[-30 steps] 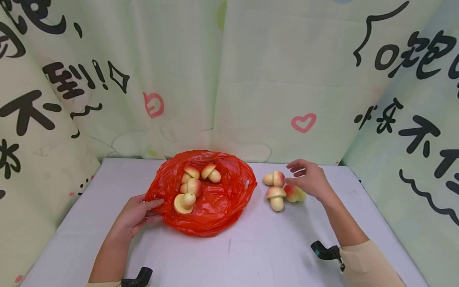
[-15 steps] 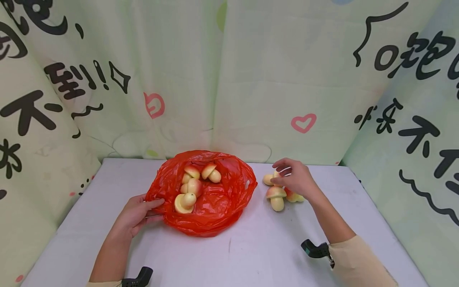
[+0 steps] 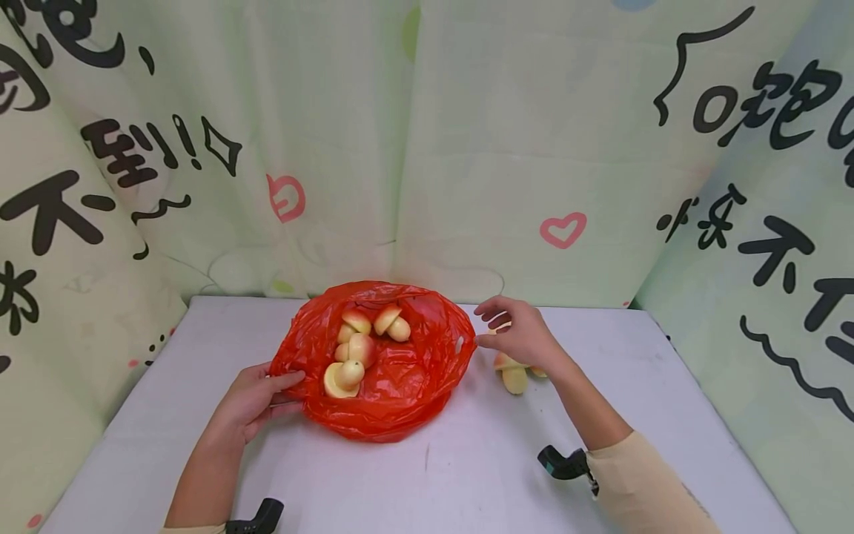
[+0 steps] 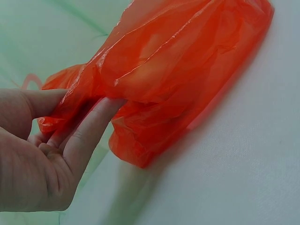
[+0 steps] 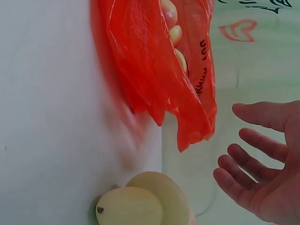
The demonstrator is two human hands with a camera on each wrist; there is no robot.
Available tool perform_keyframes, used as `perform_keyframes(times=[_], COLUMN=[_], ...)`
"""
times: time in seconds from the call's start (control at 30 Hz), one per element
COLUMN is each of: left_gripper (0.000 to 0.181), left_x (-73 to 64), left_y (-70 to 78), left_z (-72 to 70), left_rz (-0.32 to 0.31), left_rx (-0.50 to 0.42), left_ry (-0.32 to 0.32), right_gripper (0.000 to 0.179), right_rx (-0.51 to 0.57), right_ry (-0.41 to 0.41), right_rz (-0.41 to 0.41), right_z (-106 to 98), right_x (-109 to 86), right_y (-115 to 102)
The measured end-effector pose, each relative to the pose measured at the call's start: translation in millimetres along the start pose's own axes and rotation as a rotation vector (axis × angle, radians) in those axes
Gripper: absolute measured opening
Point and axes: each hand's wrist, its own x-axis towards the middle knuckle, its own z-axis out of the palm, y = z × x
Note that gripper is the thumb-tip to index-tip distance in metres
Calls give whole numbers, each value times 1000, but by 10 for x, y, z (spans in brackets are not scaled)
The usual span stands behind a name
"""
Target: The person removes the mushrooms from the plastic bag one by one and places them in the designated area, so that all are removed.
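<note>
This is a small, closed-in nook, in a home or somewhere else I can't tell, because pale green cloth curtains [image 3: 467, 185] with big black letters [image 3: 45, 222] and a pink heart shape [image 3: 565, 244] hang around the back and sides of a flat white desk [image 3: 427, 486].

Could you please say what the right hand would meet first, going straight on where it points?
Probably the red bag, which looks to be just ahead of the right hand, though depth is unclear.
</note>
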Motion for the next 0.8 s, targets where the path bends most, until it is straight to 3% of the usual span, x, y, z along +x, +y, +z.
perform_keyframes(times=[0.8], left_gripper=[65], left_x=[-9], left_y=[2], left_z=[-3], left_rz=[3], left_rx=[2], left_ry=[-1], right_gripper=[44], right_rx=[37], right_ry=[-78], right_rz=[-106], right_z=[334], right_x=[106], right_y=[-359])
